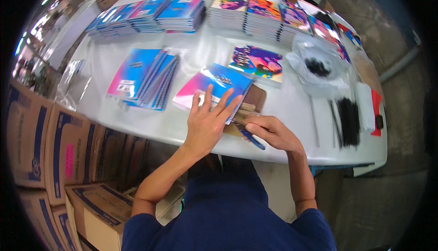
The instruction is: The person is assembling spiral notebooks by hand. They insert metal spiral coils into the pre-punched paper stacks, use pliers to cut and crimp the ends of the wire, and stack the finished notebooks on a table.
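A spiral notebook (219,78) with a blue and pink cover lies near the table's front edge, its coil along the right side. My left hand (207,121) rests on its cover with fingers spread. My right hand (273,132) is closed in a pinch beside the coil's lower end; what its fingertips hold is too small to make out. Just under those fingers is a blue-handled hand tool (251,137), apparently pliers; whether the hand touches it is unclear. A brown pad (255,97) shows partly beneath the notebook.
Similar blue notebooks (143,78) lie to the left. A multicoloured notebook pile (257,64) sits ahead. Notebook stacks (180,11) line the far side. Rightward are a plastic bag (319,80) with black pieces and black coils (349,122). Cardboard boxes (68,146) stand at lower left.
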Available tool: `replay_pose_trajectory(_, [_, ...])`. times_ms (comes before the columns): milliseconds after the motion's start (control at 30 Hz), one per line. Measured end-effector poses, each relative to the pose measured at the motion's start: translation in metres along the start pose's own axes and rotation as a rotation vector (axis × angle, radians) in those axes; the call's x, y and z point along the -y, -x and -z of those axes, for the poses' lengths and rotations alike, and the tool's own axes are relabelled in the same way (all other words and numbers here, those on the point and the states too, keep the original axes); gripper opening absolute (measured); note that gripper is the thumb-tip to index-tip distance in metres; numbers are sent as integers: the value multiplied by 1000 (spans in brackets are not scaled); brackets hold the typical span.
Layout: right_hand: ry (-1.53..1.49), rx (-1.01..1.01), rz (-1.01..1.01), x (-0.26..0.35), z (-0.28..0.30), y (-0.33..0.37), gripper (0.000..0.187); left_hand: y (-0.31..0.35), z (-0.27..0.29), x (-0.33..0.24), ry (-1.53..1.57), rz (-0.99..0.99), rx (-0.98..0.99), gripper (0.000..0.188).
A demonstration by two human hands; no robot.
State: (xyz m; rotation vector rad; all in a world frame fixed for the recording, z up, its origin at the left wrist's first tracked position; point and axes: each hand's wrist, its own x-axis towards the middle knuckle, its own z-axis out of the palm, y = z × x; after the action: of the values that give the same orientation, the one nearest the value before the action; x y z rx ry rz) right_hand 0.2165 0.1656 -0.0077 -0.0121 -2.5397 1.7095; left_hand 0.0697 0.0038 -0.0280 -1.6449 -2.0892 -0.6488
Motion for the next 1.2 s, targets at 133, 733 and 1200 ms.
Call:
replay_pose_trajectory(133, [68,-160,43,-10,31,2,25,-26,28,62,193,184,-125,63])
replay_pose_trajectory(733, [-607,-288,71,-5,1,-155,75,-28,59,212,1440,202,-486,86])
replay_pose_trajectory(1200, [683,-111,560,27,-56,-231,39,36,97,371,799,989,279,63])
